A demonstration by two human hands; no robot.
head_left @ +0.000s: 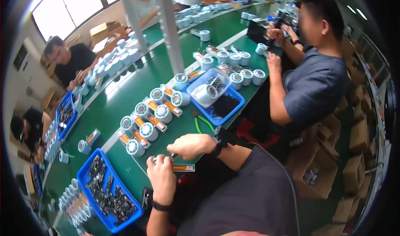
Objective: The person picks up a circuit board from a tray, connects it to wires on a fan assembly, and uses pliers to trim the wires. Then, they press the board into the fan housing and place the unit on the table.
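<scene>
My left hand (161,181) is closed on a device whose open handle (183,168), lined in orange, sticks out to the right over the table's near edge. Its other end lies mostly under my fingers. My right hand (192,146) is closed just above it, in a pinch around a small dark piece (173,156) too small to name. Beyond my hands stand rows of pale blue devices with round heads (148,131) and orange-lined handles (157,123). Green-handled pliers (203,121) lie on the table beyond my right wrist.
A blue tray (84,175) of dark small parts stands left of my left hand. Another blue tray (225,121) bears a clear tub (196,88), past the pliers. A co-worker (312,81) sits at right; others work across the green table (125,84). Cardboard boxes (329,165) stand at right.
</scene>
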